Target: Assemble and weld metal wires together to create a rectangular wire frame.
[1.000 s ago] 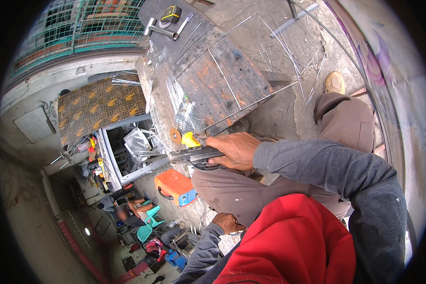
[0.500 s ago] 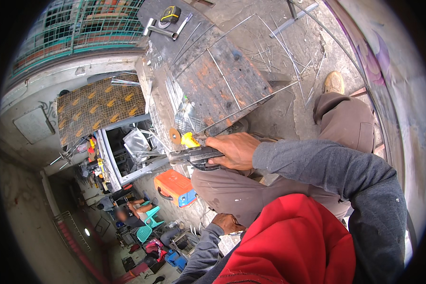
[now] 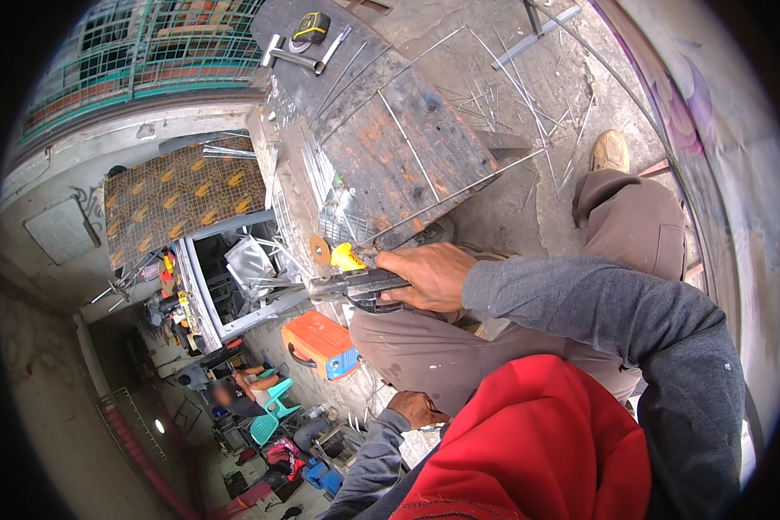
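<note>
Nothing has moved: right hand (image 3: 432,276) stays closed around dark tool (image 3: 355,284) beside rusty plate (image 3: 407,147).

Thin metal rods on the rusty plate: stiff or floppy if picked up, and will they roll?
The thin rods look long and slender, so they would probably flex and sag when lifted by one end. Being round, they likely roll on the flat rusty plate. Each probably weighs little.

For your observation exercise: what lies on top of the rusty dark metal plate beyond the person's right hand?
Thin steel rods lie crossed on the rusty dark metal plate, forming a frame. The right hand and its dark tool hide the plate's near edge.
</note>
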Demonstrator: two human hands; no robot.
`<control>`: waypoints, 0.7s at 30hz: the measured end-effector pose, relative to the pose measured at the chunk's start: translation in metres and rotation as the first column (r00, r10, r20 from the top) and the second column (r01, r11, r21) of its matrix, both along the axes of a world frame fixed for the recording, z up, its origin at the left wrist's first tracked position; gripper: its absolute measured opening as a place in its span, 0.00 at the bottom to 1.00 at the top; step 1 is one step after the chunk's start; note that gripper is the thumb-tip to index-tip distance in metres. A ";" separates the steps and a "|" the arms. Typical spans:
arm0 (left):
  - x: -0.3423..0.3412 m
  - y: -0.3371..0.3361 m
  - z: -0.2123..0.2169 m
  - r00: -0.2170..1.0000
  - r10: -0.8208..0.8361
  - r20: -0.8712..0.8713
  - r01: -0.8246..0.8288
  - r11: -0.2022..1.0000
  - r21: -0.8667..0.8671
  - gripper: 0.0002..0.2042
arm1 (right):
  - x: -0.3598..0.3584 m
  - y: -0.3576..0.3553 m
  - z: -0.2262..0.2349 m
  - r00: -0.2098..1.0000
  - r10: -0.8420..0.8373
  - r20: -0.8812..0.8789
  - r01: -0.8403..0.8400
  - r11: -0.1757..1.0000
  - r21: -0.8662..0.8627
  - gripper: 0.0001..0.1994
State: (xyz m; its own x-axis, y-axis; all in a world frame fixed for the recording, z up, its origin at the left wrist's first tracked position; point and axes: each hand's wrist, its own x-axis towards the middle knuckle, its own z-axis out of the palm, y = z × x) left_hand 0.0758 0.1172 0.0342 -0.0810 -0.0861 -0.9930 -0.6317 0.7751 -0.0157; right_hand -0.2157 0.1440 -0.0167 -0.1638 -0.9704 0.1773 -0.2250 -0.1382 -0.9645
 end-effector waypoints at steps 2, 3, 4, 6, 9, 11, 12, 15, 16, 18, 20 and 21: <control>0.001 0.000 0.001 1.000 0.010 -0.021 -0.010 1.000 0.005 0.21 | 0.000 0.000 0.000 1.000 -0.003 0.000 0.003 1.000 -0.005 0.18; 0.001 0.000 0.001 0.999 0.022 -0.042 -0.021 1.000 0.009 0.21 | 0.000 0.000 0.000 1.000 -0.001 0.003 0.001 1.000 -0.005 0.18; 0.002 0.000 0.001 0.999 0.022 -0.042 -0.022 1.000 0.009 0.21 | 0.000 0.000 -0.001 1.000 0.000 0.006 0.000 1.000 -0.006 0.19; -0.001 0.000 0.002 0.998 0.064 -0.016 -0.063 0.998 0.016 0.21 | 0.001 -0.001 -0.001 1.000 0.000 -0.001 0.000 1.000 -0.005 0.19; -0.002 -0.001 0.000 0.997 0.048 0.063 -0.049 0.999 0.016 0.21 | 0.001 0.000 -0.001 1.000 -0.001 -0.003 0.001 1.000 -0.005 0.19; -0.003 0.000 0.001 0.999 0.035 0.019 -0.035 0.999 0.009 0.21 | 0.000 0.000 -0.002 1.000 0.000 0.002 0.000 1.000 -0.006 0.19; -0.003 0.000 0.002 0.999 0.022 -0.025 -0.022 1.000 0.001 0.21 | 0.000 0.000 -0.002 1.000 0.002 0.001 -0.001 1.000 -0.005 0.19; -0.004 0.000 0.002 0.999 0.034 0.013 -0.034 0.999 -0.005 0.21 | 0.001 -0.001 -0.002 1.000 0.004 -0.002 -0.004 1.000 -0.003 0.19; -0.004 0.000 0.002 0.999 0.035 0.013 -0.035 0.999 -0.005 0.21 | 0.001 -0.001 -0.002 1.000 0.003 -0.004 -0.003 1.000 -0.002 0.19; -0.003 0.000 0.003 0.997 0.070 -0.038 -0.070 0.998 0.000 0.21 | 0.001 -0.001 -0.003 1.000 0.001 -0.009 -0.001 1.000 -0.005 0.19; -0.003 0.000 0.002 0.998 0.056 -0.029 -0.056 0.998 -0.010 0.21 | 0.001 -0.002 -0.003 1.000 -0.002 -0.014 0.002 1.000 -0.009 0.19; -0.003 0.000 0.002 0.999 0.042 -0.020 -0.042 0.999 -0.019 0.21 | 0.001 -0.001 -0.003 1.000 -0.002 -0.013 0.002 1.000 -0.008 0.19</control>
State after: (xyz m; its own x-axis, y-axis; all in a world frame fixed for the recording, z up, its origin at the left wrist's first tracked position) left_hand 0.0730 0.1174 0.0358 -0.0962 -0.1096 -0.9893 -0.6640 0.7475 -0.0182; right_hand -0.2149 0.1427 -0.0198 -0.1637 -0.9686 0.1869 -0.2375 -0.1452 -0.9605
